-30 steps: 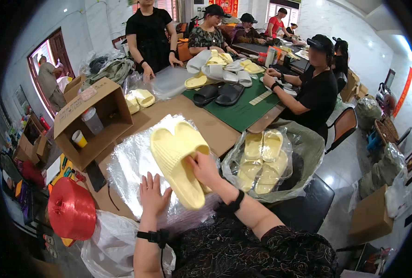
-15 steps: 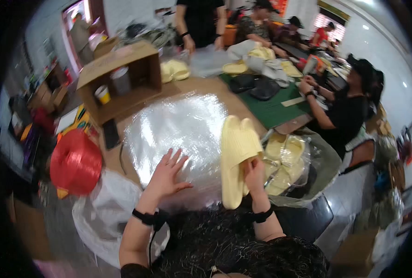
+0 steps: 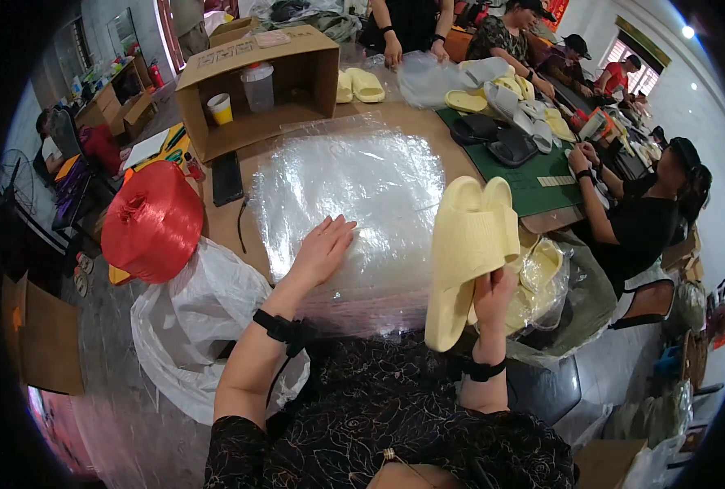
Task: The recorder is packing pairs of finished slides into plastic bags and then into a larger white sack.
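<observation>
A stack of clear plastic bags [image 3: 362,187] lies in front of me, shiny and slightly wrinkled on top. My left hand [image 3: 324,251] rests on it palm down, fingers stretched out, holding nothing. To the right, my right hand [image 3: 494,293] grips a pair of pale yellow slide slippers [image 3: 470,244] from below. The slippers are pressed together and stand upright, toes pointing away from me, beside the stack's right edge. My right fingertips are partly hidden by the slippers.
Bagged yellow slippers [image 3: 539,265] lie in an open sack at right. A red twine roll [image 3: 152,220] and white sack [image 3: 204,285] are at left. A cardboard box [image 3: 261,53] holding cups stands behind. Across the table, a co-worker [image 3: 623,220] sits at a green mat [image 3: 533,186].
My left hand has come down flat onto the bags, its spread fingers now closer together. The slippers stay in my right hand. The whole view has shifted and is sharper.
</observation>
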Motion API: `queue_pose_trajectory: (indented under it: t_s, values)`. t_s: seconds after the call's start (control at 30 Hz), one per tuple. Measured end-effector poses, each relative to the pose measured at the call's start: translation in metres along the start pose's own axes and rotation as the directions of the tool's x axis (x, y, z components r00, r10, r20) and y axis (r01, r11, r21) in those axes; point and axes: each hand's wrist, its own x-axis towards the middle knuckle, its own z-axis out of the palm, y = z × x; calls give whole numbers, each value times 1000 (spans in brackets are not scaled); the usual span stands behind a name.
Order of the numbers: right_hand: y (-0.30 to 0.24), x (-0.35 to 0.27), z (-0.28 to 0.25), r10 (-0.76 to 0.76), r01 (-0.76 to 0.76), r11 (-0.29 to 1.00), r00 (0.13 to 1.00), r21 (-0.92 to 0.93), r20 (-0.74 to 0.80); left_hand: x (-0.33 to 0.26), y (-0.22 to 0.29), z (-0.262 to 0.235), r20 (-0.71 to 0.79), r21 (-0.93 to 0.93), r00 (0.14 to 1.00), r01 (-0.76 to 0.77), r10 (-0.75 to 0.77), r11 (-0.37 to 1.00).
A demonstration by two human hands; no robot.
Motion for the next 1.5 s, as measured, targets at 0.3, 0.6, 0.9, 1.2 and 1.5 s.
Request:
queue_pose_trajectory:
  t_s: [0.3, 0.6, 0.9, 1.2, 1.5]
  values:
    - [-2, -4, 12, -81, 86, 961, 996, -262, 30, 8, 35, -15, 138, 218, 990, -8, -23, 976]
    - [-4, 3, 0, 31, 0, 943, 996, -332, 86, 2, 0, 1, -13, 348, 987, -144, 158, 926]
    - [-33, -13, 18, 87, 63, 954, 876, -292, 474, 17, 19, -19, 11, -323, 967, 245, -256, 914]
    - [-33, -7, 42, 116, 185, 856, 840, -482, 529, 8, 55, -41, -77, -94, 997, -28, 21, 995]
    - [-3, 14, 116, 2, 245, 863, 873, -442, 488, -10, 91, -38, 61, 62, 860, -509, 506, 859]
